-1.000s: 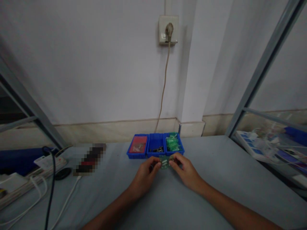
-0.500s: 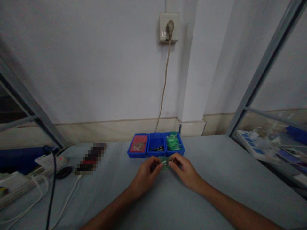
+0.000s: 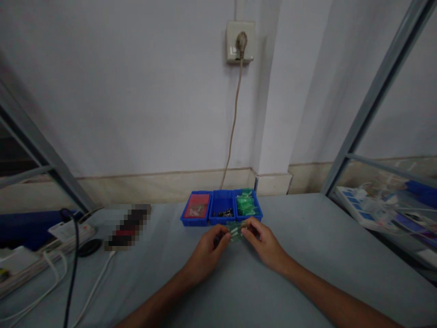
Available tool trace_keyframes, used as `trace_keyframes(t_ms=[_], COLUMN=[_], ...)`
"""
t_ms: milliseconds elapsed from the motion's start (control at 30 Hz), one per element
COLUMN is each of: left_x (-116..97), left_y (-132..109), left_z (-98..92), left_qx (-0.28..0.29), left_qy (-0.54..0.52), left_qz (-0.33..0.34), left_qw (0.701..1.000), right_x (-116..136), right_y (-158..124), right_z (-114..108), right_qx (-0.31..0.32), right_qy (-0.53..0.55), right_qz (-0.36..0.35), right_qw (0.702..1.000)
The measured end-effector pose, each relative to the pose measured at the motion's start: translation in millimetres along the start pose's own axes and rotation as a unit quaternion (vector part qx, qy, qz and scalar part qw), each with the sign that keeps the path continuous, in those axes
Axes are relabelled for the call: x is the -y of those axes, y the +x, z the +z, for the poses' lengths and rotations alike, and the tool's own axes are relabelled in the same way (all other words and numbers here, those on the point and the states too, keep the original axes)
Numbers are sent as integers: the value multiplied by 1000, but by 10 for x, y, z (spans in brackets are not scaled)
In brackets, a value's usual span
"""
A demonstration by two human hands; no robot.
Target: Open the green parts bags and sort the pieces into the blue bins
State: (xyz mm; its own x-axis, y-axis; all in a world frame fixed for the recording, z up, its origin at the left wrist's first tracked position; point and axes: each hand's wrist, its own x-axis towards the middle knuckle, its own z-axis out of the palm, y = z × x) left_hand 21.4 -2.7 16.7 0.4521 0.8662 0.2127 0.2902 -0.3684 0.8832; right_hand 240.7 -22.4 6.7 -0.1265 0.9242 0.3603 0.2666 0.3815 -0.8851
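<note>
A small green-tinted clear plastic bag (image 3: 235, 231) with pale pieces in it is stretched between my two hands. My left hand (image 3: 209, 248) pinches its left edge between thumb and fingers. On the other side my right hand (image 3: 262, 241) grips the right edge the same way. Just beyond my hands stand three joined blue bins. The left bin (image 3: 194, 222) holds a red packet (image 3: 197, 206); small dark and shiny parts (image 3: 226, 212) lie in the middle bin (image 3: 221, 198). Several green bags (image 3: 246, 203) fill the right bin (image 3: 258, 214).
A cable hangs from the wall socket (image 3: 240, 42) behind the bins. To the left lie a blurred-out dark object (image 3: 128, 228), a black round item (image 3: 89, 247), a power strip (image 3: 20, 275) and cables. Plastic-wrapped items (image 3: 375, 205) sit at the right beyond a metal post (image 3: 372, 105).
My hands have drawn very slightly apart, with the green bag still between them. The view has shifted a little; the bins stay in place.
</note>
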Motion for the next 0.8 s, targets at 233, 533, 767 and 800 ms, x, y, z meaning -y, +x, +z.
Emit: trace_keyframes(t_ms=[233,533,767,800], left_x=[7,10,-5,-4], left_y=[1,-6,-8,-9], left_z=[4,5,-20,-21], left_qx=[-10,-15,-3,-1], left_qy=[-2,2,8,7], left_qz=[13,31,43,45], left_qw=[1000,999,999,999], right_x=[8,-61,-29,-23], right_y=[-14,-20,-33,-33], right_z=[12,16,25,25], right_qx=[24,57,69,68], right_qy=[-10,-8,-9,-9], right_qz=[0,-5,-15,-17], right_qw=[1000,998,997,997])
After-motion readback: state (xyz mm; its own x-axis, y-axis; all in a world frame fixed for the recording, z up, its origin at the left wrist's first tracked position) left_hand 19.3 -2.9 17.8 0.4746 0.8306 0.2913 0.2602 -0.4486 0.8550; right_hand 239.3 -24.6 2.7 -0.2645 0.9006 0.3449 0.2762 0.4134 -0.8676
